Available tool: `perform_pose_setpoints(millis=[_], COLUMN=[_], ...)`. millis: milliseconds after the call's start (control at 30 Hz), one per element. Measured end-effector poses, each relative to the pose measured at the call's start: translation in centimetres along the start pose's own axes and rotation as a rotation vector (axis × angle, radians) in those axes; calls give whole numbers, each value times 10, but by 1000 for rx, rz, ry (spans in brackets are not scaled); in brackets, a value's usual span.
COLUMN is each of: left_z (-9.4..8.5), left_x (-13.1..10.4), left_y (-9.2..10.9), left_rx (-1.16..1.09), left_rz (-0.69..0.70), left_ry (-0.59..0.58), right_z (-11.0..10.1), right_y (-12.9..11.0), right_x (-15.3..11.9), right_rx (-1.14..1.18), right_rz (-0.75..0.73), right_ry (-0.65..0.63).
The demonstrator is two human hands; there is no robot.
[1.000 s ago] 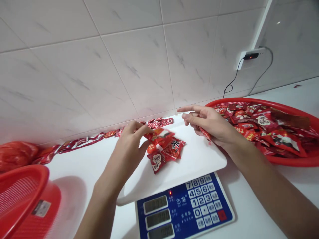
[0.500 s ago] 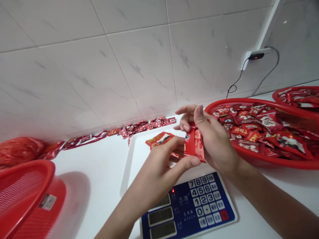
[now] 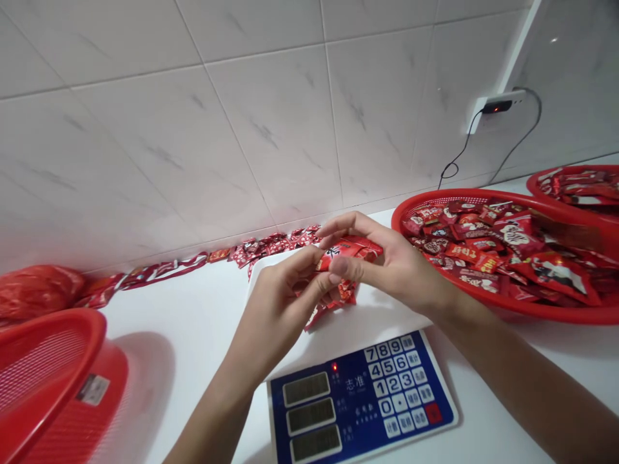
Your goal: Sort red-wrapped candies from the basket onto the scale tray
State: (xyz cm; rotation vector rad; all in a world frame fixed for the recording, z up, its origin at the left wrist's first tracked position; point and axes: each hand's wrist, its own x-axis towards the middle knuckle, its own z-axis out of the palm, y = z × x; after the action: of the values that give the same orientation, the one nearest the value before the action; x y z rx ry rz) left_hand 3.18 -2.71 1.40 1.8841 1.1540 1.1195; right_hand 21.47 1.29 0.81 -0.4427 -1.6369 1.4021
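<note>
Over the white tray of a scale (image 3: 387, 312), both of my hands are closed on red packets (image 3: 355, 248). My left hand (image 3: 275, 306) grips them from the left, its thumb meeting the other thumb. My right hand (image 3: 401, 267) wraps round them from the right, fingers curled over the top. More red wrapped packets (image 3: 345, 296) show beneath my hands; whether they are held or lie on the tray is not clear. The scale's blue keypad panel (image 3: 360, 403) is in front, with a small red light lit.
At the right, a red basket (image 3: 507, 309) is full of red packets, with another basket (image 3: 536, 183) behind it. Empty-looking red baskets (image 3: 91, 328) and a red bag (image 3: 41, 290) are at the left. Small packets (image 3: 271, 246) line the tiled wall.
Both hands have moved a little left, and my right fingers have closed over the packets. The packets have turned flatter. The scale's displays are now uncovered.
</note>
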Motion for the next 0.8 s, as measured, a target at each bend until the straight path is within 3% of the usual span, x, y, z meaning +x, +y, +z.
perform_pose_setpoints(millis=[233, 467, 600, 700, 800], left_z=[-1, -1, -15, -33, -45], left_x=[-1, -2, -1, 0, 1], left_y=[-1, 0, 0, 1, 2], left_rx=[90, 145, 147, 215, 334], left_rz=[43, 21, 55, 81, 34], left_ry=[38, 29, 102, 245, 303], right_z=[-2, -1, -6, -12, -15], right_y=[-2, -2, 5, 11, 15], right_x=[-2, -1, 4, 8, 8], right_rx=[-6, -6, -14, -181, -572], right_rz=[133, 140, 73, 16, 60], right_ry=[-29, -37, 9, 85, -6])
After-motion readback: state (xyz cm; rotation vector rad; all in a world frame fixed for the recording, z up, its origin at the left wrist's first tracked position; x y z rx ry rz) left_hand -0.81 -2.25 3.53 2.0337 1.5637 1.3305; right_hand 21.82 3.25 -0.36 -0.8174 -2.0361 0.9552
